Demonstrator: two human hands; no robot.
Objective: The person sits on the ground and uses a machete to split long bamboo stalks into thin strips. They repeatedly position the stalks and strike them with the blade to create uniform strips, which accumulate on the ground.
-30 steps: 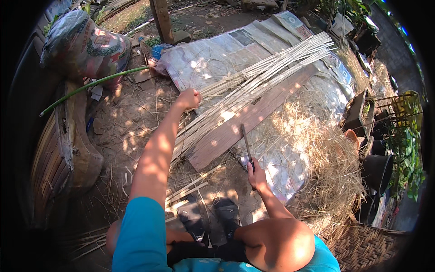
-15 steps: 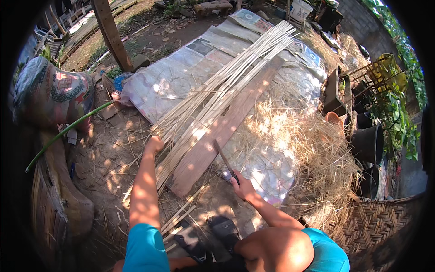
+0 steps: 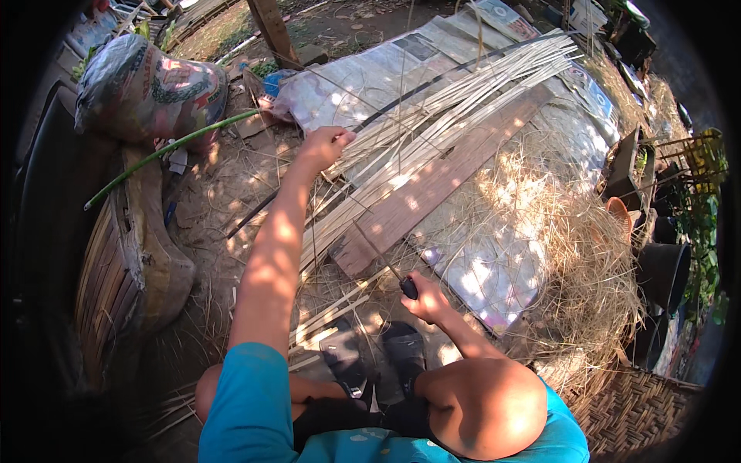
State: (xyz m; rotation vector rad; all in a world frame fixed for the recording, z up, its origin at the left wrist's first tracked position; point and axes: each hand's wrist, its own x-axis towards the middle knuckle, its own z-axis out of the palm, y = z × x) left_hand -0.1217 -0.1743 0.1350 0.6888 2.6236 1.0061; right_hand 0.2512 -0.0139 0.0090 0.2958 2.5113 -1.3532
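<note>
My left hand (image 3: 324, 148) is closed around a long, thin dark strip (image 3: 409, 94), likely bamboo. The strip arcs away to the far right above the pile, and its other end points down toward the ground at the left. In my right hand (image 3: 423, 299) is a knife (image 3: 378, 253) with a dark handle; its narrow blade points up and left over the near end of a wooden plank (image 3: 417, 197). Beside the plank lies a bundle of pale split strips (image 3: 494, 81), just beyond my left hand.
Flattened printed sacks (image 3: 471, 282) cover the ground. Fibrous shavings (image 3: 571, 255) heap up at the right, near black pots (image 3: 662, 266) and a woven mat (image 3: 633, 409). At left are a stuffed sack (image 3: 154, 92), a green stalk (image 3: 170, 148) and a log (image 3: 158, 247).
My left hand has lifted off the near end of the pale bundle and now grips the long dark strip. The knife stays in my right hand. The whole view has shifted.
</note>
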